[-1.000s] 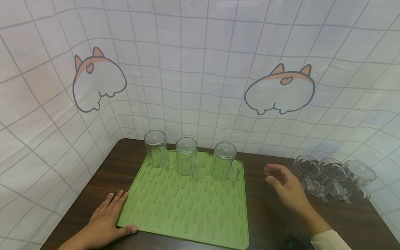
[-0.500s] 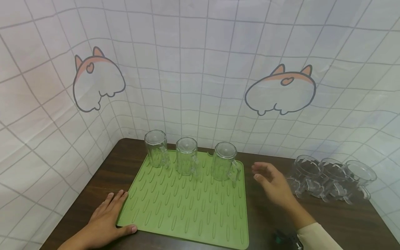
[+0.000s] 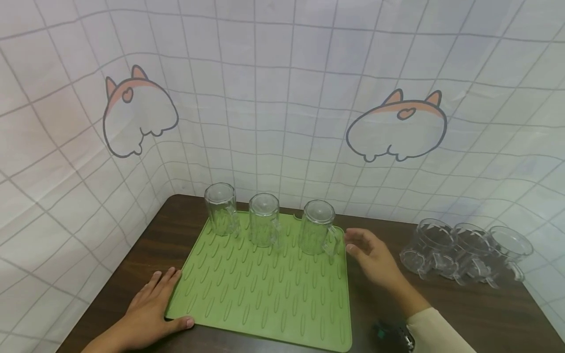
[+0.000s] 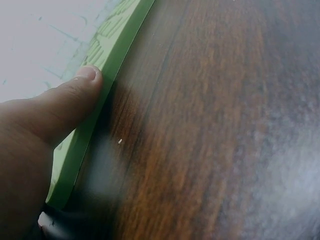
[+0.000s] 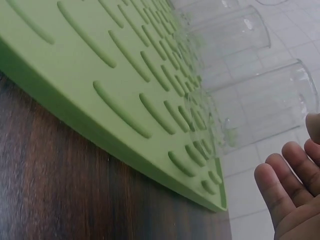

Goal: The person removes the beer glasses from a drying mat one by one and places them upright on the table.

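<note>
My left hand (image 3: 147, 311) rests with fingers spread at the left edge of a green ridged drying mat (image 3: 265, 294). In the left wrist view its thumb (image 4: 75, 100) touches the mat's edge. Three clear glass mugs stand upside down along the mat's back: a left mug (image 3: 220, 208), a middle mug (image 3: 264, 218) and a right mug (image 3: 315, 228), handles toward the right. Just right of the right mug's handle hovers my right hand (image 3: 375, 260), fingers loosely bent and holding nothing. The right wrist view has its fingers (image 5: 282, 185) near that mug (image 5: 255, 110), apparently apart.
Several clear glass mugs (image 3: 471, 240) are crowded together at the table's right, wide rims up; their lower parts overlap and are hard to separate. A small dark object (image 3: 393, 333) lies near my right sleeve. A white gridded curtain (image 3: 291, 98) surrounds the dark wooden table (image 3: 371, 314).
My right hand has moved left, from beside the mugs on the right to the right mug on the mat. My left hand and the mugs have stayed put.
</note>
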### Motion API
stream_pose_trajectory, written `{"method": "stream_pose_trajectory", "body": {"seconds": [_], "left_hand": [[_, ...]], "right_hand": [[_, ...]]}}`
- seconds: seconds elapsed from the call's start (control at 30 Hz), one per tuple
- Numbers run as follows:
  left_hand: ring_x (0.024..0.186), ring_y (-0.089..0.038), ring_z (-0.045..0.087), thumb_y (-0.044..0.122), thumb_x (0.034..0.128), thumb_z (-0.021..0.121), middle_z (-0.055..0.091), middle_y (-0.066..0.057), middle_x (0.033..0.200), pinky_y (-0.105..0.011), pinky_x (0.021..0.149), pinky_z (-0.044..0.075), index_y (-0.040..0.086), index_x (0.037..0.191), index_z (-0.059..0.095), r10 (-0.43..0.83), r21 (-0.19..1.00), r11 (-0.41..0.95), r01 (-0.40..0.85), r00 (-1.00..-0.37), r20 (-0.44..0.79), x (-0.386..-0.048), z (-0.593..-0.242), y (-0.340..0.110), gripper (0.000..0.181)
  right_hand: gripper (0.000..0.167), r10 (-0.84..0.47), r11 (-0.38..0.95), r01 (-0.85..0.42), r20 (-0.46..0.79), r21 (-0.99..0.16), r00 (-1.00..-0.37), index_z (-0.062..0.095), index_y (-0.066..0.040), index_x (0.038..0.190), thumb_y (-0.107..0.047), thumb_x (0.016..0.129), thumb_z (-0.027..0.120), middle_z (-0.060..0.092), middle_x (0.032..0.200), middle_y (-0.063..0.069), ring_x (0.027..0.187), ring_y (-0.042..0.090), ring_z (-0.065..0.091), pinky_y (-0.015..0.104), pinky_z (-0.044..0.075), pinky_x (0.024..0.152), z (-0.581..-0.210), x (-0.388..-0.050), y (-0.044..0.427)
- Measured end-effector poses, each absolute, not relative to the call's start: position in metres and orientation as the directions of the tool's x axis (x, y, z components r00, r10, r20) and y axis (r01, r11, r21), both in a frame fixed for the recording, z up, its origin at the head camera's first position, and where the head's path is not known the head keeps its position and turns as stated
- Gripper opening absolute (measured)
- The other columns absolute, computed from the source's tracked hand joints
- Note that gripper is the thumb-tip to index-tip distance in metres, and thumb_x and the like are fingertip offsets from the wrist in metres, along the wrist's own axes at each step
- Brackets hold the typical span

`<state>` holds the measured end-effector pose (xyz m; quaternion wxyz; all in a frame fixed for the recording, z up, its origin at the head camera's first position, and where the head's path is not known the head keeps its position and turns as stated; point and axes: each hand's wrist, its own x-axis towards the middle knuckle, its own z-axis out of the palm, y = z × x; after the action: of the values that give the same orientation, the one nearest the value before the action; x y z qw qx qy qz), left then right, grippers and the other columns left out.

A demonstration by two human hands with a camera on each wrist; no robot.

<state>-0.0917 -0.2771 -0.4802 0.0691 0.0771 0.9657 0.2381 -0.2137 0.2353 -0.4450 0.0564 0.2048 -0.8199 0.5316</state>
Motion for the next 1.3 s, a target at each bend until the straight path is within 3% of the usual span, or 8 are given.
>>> {"method": "stream_pose_trajectory", "body": {"seconds": [0.2,0.83,1.3], "left_hand": [[0.148,-0.056,0.012,0.075,0.0777,0.072,0.021,-0.029,0.164,-0.073,0.11,0.015,0.001,0.161,0.024,0.179,0.463,0.878,0.119,-0.98,-0.088,-0.092,-0.48,-0.277,0.122],[0.149,-0.055,0.01,0.077,0.0757,0.072,0.02,-0.028,0.165,-0.072,0.111,0.012,0.002,0.161,0.024,0.167,0.474,0.875,0.102,-0.981,-0.098,-0.091,-0.483,-0.278,0.124],[0.149,-0.055,0.01,0.081,0.074,0.07,0.021,-0.028,0.164,-0.073,0.11,0.012,0.001,0.161,0.024,0.163,0.462,0.881,0.099,-0.981,-0.101,-0.092,-0.485,-0.277,0.127]], "right_hand": [[0.035,-0.283,0.387,-0.382,0.286,-0.839,-0.915,0.057,0.004,0.135,-0.007,0.102,0.064,0.067,0.125,0.015,0.117,0.03,0.063,0.023,0.051,0.097,-0.446,-0.217,0.228],[0.03,-0.282,0.428,-0.345,0.239,-0.835,-0.929,0.063,-0.004,0.13,-0.002,0.1,0.065,0.071,0.123,0.008,0.118,0.028,0.065,0.038,0.053,0.098,-0.452,-0.22,0.213],[0.017,-0.317,0.415,-0.311,0.184,-0.855,-0.93,0.068,-0.008,0.117,-0.006,0.101,0.065,0.072,0.115,0.004,0.109,0.024,0.069,0.034,0.056,0.089,-0.454,-0.22,0.214]]}}
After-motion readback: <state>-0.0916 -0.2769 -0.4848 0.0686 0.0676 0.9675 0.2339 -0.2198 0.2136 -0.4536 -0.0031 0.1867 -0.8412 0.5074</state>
